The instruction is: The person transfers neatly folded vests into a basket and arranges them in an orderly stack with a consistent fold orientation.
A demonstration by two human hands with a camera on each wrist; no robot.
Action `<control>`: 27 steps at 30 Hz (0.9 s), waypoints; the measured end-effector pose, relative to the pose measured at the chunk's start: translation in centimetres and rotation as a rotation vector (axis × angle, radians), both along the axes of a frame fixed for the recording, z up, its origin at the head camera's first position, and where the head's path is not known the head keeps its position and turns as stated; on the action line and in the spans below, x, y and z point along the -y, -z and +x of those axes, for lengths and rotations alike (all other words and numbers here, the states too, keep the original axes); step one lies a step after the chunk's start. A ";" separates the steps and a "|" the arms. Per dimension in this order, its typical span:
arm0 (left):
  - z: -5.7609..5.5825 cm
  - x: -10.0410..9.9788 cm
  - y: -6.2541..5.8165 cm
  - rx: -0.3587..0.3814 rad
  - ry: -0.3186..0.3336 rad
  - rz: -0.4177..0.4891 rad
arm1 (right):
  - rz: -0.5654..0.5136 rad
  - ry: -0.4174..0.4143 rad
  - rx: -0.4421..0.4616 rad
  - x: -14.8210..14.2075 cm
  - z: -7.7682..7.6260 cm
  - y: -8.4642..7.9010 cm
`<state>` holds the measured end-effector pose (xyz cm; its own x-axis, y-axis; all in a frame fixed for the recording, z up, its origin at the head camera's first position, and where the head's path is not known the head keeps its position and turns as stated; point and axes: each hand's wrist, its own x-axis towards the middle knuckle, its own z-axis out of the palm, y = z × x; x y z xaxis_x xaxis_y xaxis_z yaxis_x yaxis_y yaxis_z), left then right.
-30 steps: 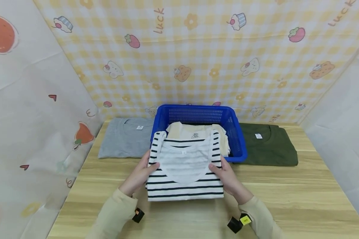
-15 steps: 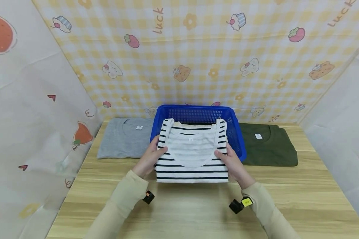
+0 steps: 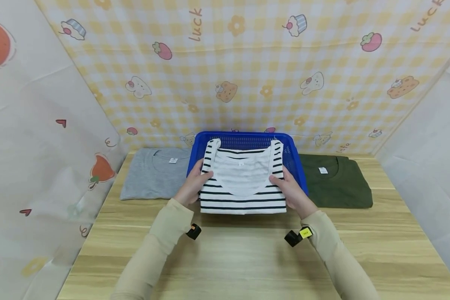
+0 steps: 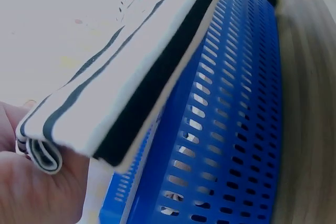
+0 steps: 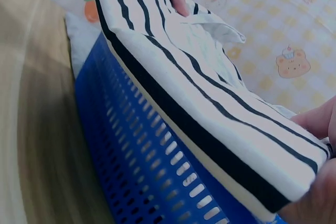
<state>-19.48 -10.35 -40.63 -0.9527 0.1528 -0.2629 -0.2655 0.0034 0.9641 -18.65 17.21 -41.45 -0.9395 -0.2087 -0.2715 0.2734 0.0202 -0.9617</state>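
Observation:
A folded white T-shirt with black stripes is held level over the blue plastic basket. My left hand grips its left side, thumb on top and fingers beneath. On the opposite side my right hand grips it the same way. In the left wrist view the shirt's folded edge lies above the perforated basket wall. From the right wrist, the striped shirt appears above the basket's near side. The shirt hides most of the basket's inside.
Left of the basket lies a folded grey T-shirt on the wooden table. A folded dark green T-shirt lies to the right. Behind the basket rises a patterned cloth backdrop.
Both hands have carried the striped T-shirt forward and slightly right, from the basket's front edge to over the basket. It now covers the cream garment seen inside earlier.

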 end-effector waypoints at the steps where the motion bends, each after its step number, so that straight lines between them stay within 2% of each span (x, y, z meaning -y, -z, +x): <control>1: -0.2 -0.1 0.0 0.010 -0.001 -0.009 | 0.003 -0.005 0.005 0.0 -0.2 -0.1; 6: -1.4 -0.3 -0.2 0.037 -0.011 -0.022 | -0.005 0.003 0.043 0.0 -1.3 -0.3; 14: -3.0 -0.8 -0.5 0.025 -0.030 -0.076 | -0.012 0.013 0.048 0.0 -2.7 -0.5; 18: -3.7 -0.9 -0.6 0.033 -0.031 -0.086 | 0.018 0.023 0.047 0.0 -3.3 -0.4; 27: -4.7 -1.2 -0.7 0.055 -0.040 -0.109 | 0.058 0.024 0.068 0.1 -4.5 -0.4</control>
<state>-24.23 -9.17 -39.88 -0.9413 0.0825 -0.3274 -0.3195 0.0959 0.9427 -23.19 17.11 -41.02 -0.9231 -0.1690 -0.3454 0.3387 0.0678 -0.9385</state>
